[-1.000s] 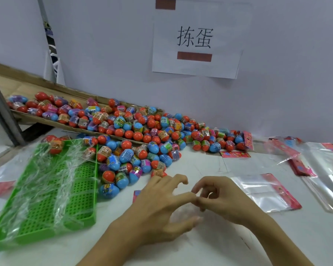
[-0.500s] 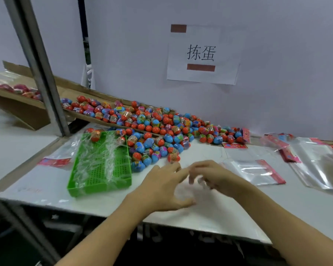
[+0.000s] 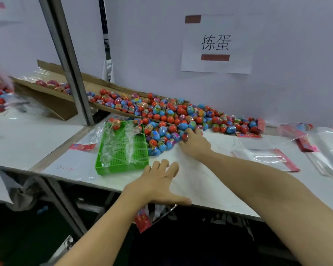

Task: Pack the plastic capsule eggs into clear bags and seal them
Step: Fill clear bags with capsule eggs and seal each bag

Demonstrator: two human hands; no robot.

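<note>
Our right hand [image 3: 195, 144] has left the near table [image 3: 210, 181] and reached the egg pile [image 3: 167, 120], fingers curling over eggs, grasp unclear; our left hand [image 3: 161, 181] lies flat, fingers spread. Filling begins. A clear bag [image 3: 265, 157] waits right.

Red and blue capsule eggs [image 3: 162, 120], green perforated tray [image 3: 121, 166], red-edged clear bag [image 3: 267, 157]
</note>
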